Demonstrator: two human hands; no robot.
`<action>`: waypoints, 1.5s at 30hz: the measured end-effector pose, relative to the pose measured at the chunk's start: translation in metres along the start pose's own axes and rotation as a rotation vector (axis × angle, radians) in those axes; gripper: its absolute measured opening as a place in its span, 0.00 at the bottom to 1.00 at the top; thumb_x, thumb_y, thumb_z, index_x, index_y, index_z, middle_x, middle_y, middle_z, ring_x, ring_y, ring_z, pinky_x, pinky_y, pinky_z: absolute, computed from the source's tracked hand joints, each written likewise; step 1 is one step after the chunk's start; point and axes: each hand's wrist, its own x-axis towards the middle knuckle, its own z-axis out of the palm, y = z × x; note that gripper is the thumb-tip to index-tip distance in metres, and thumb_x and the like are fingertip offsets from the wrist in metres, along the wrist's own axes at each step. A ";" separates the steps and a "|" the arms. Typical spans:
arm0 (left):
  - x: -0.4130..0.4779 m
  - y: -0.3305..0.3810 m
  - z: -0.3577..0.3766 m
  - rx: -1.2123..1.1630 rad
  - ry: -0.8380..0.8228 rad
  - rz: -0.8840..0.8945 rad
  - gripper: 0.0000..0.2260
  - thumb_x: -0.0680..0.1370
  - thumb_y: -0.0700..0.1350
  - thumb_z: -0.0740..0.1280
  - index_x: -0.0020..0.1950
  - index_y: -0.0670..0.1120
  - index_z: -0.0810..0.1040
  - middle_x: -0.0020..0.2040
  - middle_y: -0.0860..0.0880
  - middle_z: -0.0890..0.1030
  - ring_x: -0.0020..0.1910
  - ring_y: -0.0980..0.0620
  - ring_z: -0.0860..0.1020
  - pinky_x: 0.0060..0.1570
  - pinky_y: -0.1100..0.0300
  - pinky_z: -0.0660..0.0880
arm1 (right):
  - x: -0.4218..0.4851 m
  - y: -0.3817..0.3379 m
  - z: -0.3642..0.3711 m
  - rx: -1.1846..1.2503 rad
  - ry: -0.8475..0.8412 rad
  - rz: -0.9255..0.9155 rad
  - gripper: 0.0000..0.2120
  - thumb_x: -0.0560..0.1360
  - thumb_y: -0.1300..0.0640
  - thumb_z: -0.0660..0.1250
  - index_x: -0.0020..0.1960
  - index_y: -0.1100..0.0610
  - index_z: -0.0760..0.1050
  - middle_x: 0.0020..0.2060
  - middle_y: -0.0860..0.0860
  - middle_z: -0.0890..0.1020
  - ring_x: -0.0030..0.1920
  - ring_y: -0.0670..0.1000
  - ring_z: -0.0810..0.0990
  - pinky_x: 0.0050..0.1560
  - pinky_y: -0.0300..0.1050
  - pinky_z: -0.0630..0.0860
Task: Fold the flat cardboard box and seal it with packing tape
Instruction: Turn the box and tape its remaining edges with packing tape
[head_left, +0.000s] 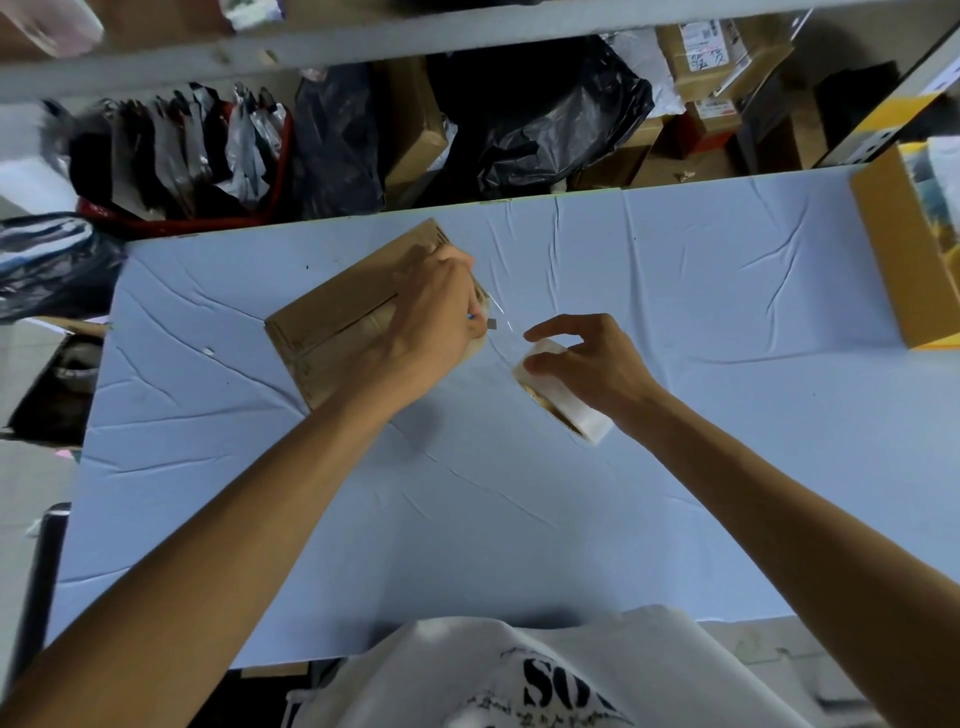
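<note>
1. The left-hand fingers (453, 270) are curled down over the right end of the cardboard box (337, 322), gripping it where the clear tape strip (500, 328) meets the cardboard. A small blue tip shows at the fingertips, too small to name.
2. The right-hand fingers (551, 328) are narrowly curled, with the thumb beneath, and pinch the packing tape roll (566, 406). The roll is held off the box's right end, on the person's side of it, near but not touching.
3. The box lies folded on the blue-covered surface (519, 519). Its long axis runs on a slant from near-left to far-right, and the open seam between its flaps follows that axis.
4. The strip hangs taut in the gap between box and roll, slanting away from the box's right end toward the person and not in line with the seam.
5. The left hand (436, 317) is on the box. The right hand (589, 366) is apart from it, to its right.
6. In my judgement, the next move depends on that angle. The roll has to swing into line with the seam, or the tape will land crooked across the flaps.
</note>
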 end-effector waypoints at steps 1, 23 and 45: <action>0.001 -0.001 0.000 0.016 -0.015 0.006 0.03 0.71 0.37 0.72 0.41 0.41 0.79 0.60 0.41 0.76 0.59 0.43 0.74 0.57 0.46 0.74 | 0.000 0.000 0.001 -0.005 0.001 0.004 0.12 0.71 0.56 0.70 0.54 0.49 0.81 0.46 0.53 0.82 0.39 0.48 0.78 0.32 0.36 0.69; 0.003 -0.018 -0.027 0.077 -0.023 0.124 0.03 0.68 0.41 0.71 0.37 0.43 0.84 0.60 0.52 0.73 0.62 0.52 0.71 0.57 0.57 0.64 | 0.009 0.045 -0.038 -0.197 -0.161 -0.005 0.05 0.71 0.56 0.71 0.45 0.47 0.81 0.41 0.55 0.81 0.40 0.53 0.78 0.38 0.41 0.70; -0.008 -0.018 -0.011 0.081 -0.049 0.153 0.02 0.69 0.39 0.74 0.36 0.44 0.84 0.66 0.48 0.71 0.66 0.47 0.65 0.63 0.46 0.66 | -0.007 0.085 0.017 -0.459 0.082 -0.257 0.27 0.73 0.52 0.71 0.66 0.55 0.63 0.56 0.55 0.78 0.51 0.61 0.77 0.49 0.49 0.73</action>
